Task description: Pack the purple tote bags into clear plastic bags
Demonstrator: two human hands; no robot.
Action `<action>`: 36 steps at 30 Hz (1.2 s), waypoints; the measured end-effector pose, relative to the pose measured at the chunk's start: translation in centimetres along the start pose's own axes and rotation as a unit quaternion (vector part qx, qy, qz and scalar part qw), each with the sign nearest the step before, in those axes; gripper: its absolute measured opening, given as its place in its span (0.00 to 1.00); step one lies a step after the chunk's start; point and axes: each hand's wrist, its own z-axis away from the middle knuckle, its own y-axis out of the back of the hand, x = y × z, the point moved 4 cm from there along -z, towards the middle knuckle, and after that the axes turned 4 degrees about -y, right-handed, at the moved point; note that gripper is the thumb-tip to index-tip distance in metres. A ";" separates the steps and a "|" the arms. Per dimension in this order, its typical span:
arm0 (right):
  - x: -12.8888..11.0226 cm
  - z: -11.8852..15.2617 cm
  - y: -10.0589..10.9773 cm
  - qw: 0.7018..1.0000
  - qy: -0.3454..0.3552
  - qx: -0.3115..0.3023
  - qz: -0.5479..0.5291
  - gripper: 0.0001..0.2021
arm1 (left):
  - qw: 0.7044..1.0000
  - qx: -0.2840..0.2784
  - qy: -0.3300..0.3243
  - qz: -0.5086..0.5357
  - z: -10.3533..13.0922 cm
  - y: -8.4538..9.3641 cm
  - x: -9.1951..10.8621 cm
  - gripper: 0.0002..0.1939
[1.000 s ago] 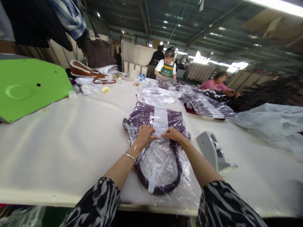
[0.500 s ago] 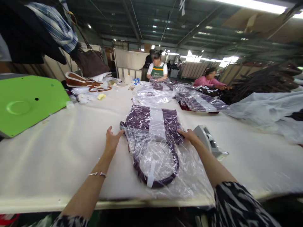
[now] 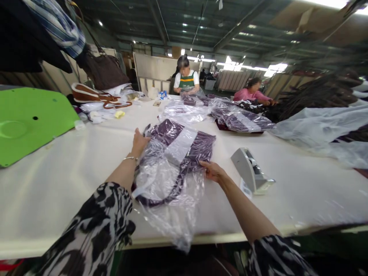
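Note:
A dark purple handbag (image 3: pixel 201 143) lies on the table inside a clear plastic bag (image 3: pixel 178 218), turned at a slant. Pale wrapping (image 3: pixel 181 145) crosses its body, and its rounded handle (image 3: pixel 178 184) curves toward me. My left hand (image 3: pixel 140 142) is closed at the bag's upper left edge, some fingers hidden behind the plastic. At the lower right corner, my right hand (image 3: pixel 212 170) pinches the bag, thumb and fingers closed on it. A grey tape dispenser (image 3: pixel 250 172) stands to the right of my right hand.
More plastic-wrapped purple bags (image 3: pixel 240 117) lie farther back. A green panel (image 3: pixel 34 122) is at the left, near a brown shoulder bag (image 3: pixel 89 94). White plastic sheeting (image 3: pixel 322 130) covers the right side. Two people work across the table (image 3: pixel 94 172).
The wrapped handbag has turned, its handle end swinging left. My left hand has closed on its edge and moved up; my right hand has shifted left and lower. The view has shifted slightly.

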 end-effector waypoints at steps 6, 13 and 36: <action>0.0 4.7 2.3 0.974 0.091 0.047 0.203 0.09 | 0.965 -0.145 -0.161 -0.148 4.7 0.2 2.0 0.32; -7.3 2.2 -3.6 0.759 0.478 0.050 0.439 0.22 | 0.835 -0.382 -0.286 -0.274 18.8 -4.4 2.2 0.36; 4.9 11.1 -5.1 0.602 0.531 -0.213 0.557 0.48 | 0.837 -0.274 -0.430 -0.199 34.8 6.6 -3.5 0.22</action>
